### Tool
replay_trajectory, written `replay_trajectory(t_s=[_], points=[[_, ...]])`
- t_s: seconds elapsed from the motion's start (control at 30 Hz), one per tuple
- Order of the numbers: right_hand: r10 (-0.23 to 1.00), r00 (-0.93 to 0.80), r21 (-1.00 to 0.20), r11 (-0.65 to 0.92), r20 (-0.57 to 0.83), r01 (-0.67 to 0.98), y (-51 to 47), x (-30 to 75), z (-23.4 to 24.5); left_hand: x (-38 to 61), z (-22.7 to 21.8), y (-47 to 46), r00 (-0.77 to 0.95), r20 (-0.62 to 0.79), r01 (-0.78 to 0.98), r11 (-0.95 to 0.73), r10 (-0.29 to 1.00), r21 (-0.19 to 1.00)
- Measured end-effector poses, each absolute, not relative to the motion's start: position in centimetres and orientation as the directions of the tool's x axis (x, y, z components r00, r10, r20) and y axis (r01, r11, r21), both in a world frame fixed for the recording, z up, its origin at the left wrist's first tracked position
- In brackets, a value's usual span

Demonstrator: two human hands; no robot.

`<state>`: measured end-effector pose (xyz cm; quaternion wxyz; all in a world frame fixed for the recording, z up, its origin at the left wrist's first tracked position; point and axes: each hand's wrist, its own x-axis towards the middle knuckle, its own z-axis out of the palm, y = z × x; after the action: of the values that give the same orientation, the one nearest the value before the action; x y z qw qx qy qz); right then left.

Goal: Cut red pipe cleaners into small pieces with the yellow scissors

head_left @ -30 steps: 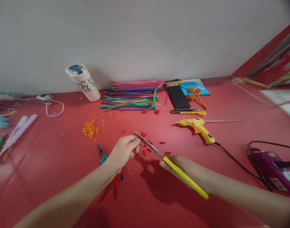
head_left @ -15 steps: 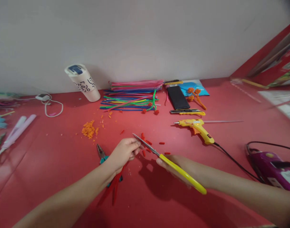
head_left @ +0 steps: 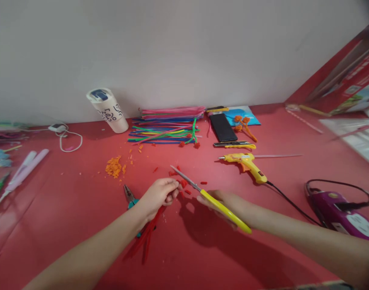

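Observation:
My left hand (head_left: 158, 195) is closed around a bundle of red pipe cleaners (head_left: 146, 238) that trails back under my wrist. Their tips poke out past my fingers at the blades. My right hand (head_left: 222, 202) grips yellow-handled scissors (head_left: 208, 196), whose metal blades point up-left across the red tips. Several short red cut pieces (head_left: 186, 186) lie on the red table (head_left: 66, 225) just beyond both hands.
Pliers (head_left: 130, 196) lie left of my left hand. Orange clippings (head_left: 113, 166), a pile of coloured pipe cleaners (head_left: 168, 128), a white cup (head_left: 108, 110), a phone (head_left: 222, 127), a yellow glue gun (head_left: 246, 163) with cord and a purple device (head_left: 343, 211) lie around.
The view shifted slightly. My right hand and the scissors have drawn a little left, closer to my left hand; the left hand has stayed on the red bundle.

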<state>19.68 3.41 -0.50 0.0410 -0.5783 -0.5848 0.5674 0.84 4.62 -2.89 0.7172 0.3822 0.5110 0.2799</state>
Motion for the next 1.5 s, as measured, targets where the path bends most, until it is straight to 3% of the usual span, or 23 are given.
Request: replay_trajectory(t_s=[0.3,0.8,1.17,1.5], points=[[0.739,-0.502,-0.836,-0.150,-0.449,0.528,3.7,18.8,-1.4,2.4,-0.6,2.2,0.484,-0.489,0.124,0.496,0.726,0.859],[0.820,-0.513,-0.736,0.179,-0.255,0.653,3.3,18.4,-1.7,2.7,-1.3,1.4,0.440,-0.520,0.281,0.438,0.732,0.854],[0.798,-0.553,-0.760,0.201,-0.240,0.618,3.7,18.9,0.8,2.5,0.8,1.8,0.451,-0.499,0.333,0.379,0.740,0.863],[0.793,-0.535,-0.805,0.100,-0.291,0.585,3.9,18.9,2.8,2.9,1.5,2.1,0.467,-0.458,0.211,0.408,0.756,0.888]])
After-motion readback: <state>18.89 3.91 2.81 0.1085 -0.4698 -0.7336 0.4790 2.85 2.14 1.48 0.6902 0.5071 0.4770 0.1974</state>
